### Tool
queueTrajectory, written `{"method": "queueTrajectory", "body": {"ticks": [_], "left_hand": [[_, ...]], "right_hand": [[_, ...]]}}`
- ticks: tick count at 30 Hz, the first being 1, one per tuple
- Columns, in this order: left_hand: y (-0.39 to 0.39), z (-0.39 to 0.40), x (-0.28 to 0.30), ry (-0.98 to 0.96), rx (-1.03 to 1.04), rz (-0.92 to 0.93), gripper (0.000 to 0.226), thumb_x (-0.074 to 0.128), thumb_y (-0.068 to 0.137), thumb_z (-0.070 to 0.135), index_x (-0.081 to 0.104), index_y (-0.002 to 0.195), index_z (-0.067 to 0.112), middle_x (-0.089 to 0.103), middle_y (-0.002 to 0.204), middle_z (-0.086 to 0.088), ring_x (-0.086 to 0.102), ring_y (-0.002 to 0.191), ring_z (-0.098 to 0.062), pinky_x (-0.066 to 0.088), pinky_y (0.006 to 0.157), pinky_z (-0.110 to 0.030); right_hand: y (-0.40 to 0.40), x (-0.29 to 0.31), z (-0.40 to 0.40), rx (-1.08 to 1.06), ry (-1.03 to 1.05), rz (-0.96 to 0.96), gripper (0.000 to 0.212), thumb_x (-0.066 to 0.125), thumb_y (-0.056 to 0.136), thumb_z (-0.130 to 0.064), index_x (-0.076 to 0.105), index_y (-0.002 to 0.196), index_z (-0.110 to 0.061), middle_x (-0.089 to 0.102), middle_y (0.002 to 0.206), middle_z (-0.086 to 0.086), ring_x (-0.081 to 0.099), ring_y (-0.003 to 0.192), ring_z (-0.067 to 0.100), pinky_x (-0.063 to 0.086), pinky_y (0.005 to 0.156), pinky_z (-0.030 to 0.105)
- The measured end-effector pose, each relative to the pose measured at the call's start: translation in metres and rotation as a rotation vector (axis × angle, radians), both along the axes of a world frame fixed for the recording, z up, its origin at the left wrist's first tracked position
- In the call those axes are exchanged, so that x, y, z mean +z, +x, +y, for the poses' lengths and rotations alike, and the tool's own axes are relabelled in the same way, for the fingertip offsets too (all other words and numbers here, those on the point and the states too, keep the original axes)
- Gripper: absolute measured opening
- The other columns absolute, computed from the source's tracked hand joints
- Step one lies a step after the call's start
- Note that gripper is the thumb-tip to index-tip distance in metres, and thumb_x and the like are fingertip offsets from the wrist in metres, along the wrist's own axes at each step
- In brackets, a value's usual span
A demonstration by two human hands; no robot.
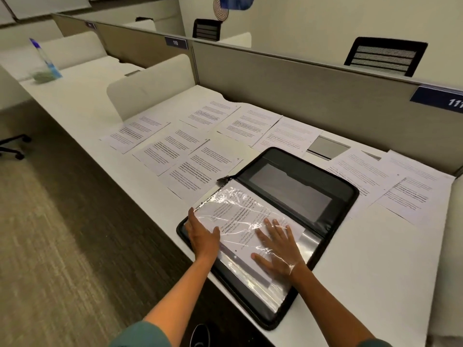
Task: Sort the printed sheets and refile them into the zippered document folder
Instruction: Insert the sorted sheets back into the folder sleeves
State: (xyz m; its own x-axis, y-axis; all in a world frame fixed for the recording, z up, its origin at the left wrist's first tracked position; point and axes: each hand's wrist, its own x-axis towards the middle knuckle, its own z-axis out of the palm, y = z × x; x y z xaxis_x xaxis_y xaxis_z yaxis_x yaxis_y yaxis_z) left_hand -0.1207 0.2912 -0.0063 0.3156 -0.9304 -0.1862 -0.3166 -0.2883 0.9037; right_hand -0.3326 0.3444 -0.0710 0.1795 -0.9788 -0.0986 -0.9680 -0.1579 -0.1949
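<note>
A black zippered document folder [310, 171] lies open on the white desk, its near half over the desk's front edge. Clear plastic sleeves [235, 206] fill its near half, and a printed sheet [240, 236] lies inside the top one. My right hand [278, 249] is slid under the clear plastic, fingers spread flat on that sheet. My left hand [203, 234] rests flat on the sleeve's left edge, fingers straight. Several printed sheets [175, 149] lie spread on the desk to the left, with more printed sheets [390, 181] to the right of the folder.
A grey partition [300, 96] bounds the desk at the back, with a low white divider [150, 86] on the left. A metal cable hatch [325, 146] sits behind the folder. A spray bottle [46, 58] stands far left. Carpet floor [62, 221] lies left of the desk.
</note>
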Motion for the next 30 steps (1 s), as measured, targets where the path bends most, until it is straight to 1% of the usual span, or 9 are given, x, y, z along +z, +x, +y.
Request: {"method": "queueTrajectory", "body": {"ticks": [2, 3, 6, 10, 13, 18, 22, 27, 30], "left_hand": [[-0.004, -0.001, 0.008, -0.001, 0.105, 0.085, 0.098, 0.069, 0.081, -0.012, 0.014, 0.153, 0.026, 0.024, 0.152, -0.017, 0.039, 0.135, -0.035, 0.042, 0.106, -0.048], [-0.005, -0.002, 0.011, 0.003, 0.155, 0.130, 0.097, 0.069, 0.081, -0.012, 0.015, 0.153, 0.025, 0.026, 0.151, -0.019, 0.041, 0.134, -0.036, 0.043, 0.105, -0.048], [-0.003, -0.011, 0.012, 0.038, 0.256, 0.332, 0.091, 0.075, 0.080, -0.004, 0.024, 0.149, 0.026, 0.039, 0.144, -0.018, 0.051, 0.123, -0.034, 0.048, 0.099, -0.047], [-0.007, -0.021, 0.016, 0.069, 0.274, 0.541, 0.051, 0.074, 0.086, 0.014, 0.050, 0.131, 0.020, 0.061, 0.123, -0.012, 0.064, 0.108, -0.027, 0.058, 0.088, -0.042], [-0.023, -0.031, 0.028, 0.090, 0.216, 0.722, 0.035, 0.067, 0.091, 0.021, 0.058, 0.124, 0.010, 0.069, 0.111, -0.013, 0.068, 0.102, -0.028, 0.057, 0.085, -0.041], [-0.056, -0.039, 0.046, 0.232, -0.085, 0.887, 0.035, 0.059, 0.093, 0.039, 0.061, 0.114, 0.011, 0.069, 0.106, -0.021, 0.067, 0.097, -0.041, 0.054, 0.090, -0.057], [-0.085, -0.037, 0.051, 0.272, -0.089, 0.871, 0.038, 0.050, 0.094, 0.046, 0.058, 0.112, 0.014, 0.066, 0.109, -0.021, 0.064, 0.100, -0.040, 0.051, 0.092, -0.060], [-0.111, -0.048, 0.056, 0.273, 0.013, 0.874, 0.040, 0.040, 0.099, 0.036, 0.049, 0.128, 0.010, 0.059, 0.115, -0.022, 0.059, 0.107, -0.041, 0.052, 0.093, -0.059], [-0.121, -0.057, 0.068, 0.234, 0.059, 0.904, 0.034, 0.041, 0.099, 0.029, 0.048, 0.123, 0.005, 0.057, 0.105, -0.021, 0.061, 0.100, -0.039, 0.054, 0.090, -0.057]], "right_hand": [[-0.003, -0.001, 0.001, 0.018, 0.001, -0.029, 0.084, 0.004, 0.089, -0.079, 0.006, 0.157, -0.030, -0.011, 0.164, 0.003, -0.010, 0.151, 0.027, -0.005, 0.121, 0.052], [-0.006, -0.002, 0.001, 0.015, -0.007, -0.049, 0.083, 0.004, 0.089, -0.078, 0.009, 0.156, -0.028, -0.011, 0.164, 0.002, -0.010, 0.151, 0.026, -0.004, 0.122, 0.050], [-0.022, -0.003, 0.008, -0.056, -0.137, -0.239, 0.065, 0.028, 0.097, -0.067, 0.047, 0.138, -0.021, 0.040, 0.151, 0.002, 0.035, 0.140, 0.024, 0.029, 0.115, 0.044], [-0.057, 0.006, 0.028, -0.279, -0.300, -0.427, 0.041, 0.055, 0.093, -0.047, 0.066, 0.113, -0.013, 0.065, 0.116, 0.002, 0.059, 0.110, 0.017, 0.051, 0.096, 0.033], [-0.080, 0.023, 0.041, -0.420, -0.379, -0.458, 0.029, 0.065, 0.089, -0.037, 0.060, 0.107, -0.015, 0.060, 0.106, 0.001, 0.056, 0.096, 0.018, 0.046, 0.086, 0.025], [-0.102, 0.036, 0.054, -0.562, -0.585, -0.526, 0.052, 0.083, 0.075, -0.018, 0.048, 0.113, -0.016, 0.050, 0.108, -0.001, 0.050, 0.091, 0.013, 0.048, 0.078, 0.024], [-0.114, 0.036, 0.052, -0.462, -0.560, -0.500, 0.055, 0.078, 0.081, -0.023, 0.052, 0.128, -0.016, 0.053, 0.127, 0.003, 0.051, 0.112, 0.013, 0.046, 0.096, 0.027], [-0.115, 0.037, 0.046, -0.436, -0.586, -0.543, 0.022, 0.066, 0.088, -0.024, 0.069, 0.110, -0.019, 0.059, 0.124, 0.001, 0.051, 0.113, 0.009, 0.046, 0.097, 0.030], [-0.115, 0.045, 0.047, -0.404, -0.600, -0.629, 0.023, 0.052, 0.093, -0.028, 0.070, 0.104, -0.020, 0.061, 0.119, -0.005, 0.048, 0.112, -0.002, 0.040, 0.097, 0.020]]}}
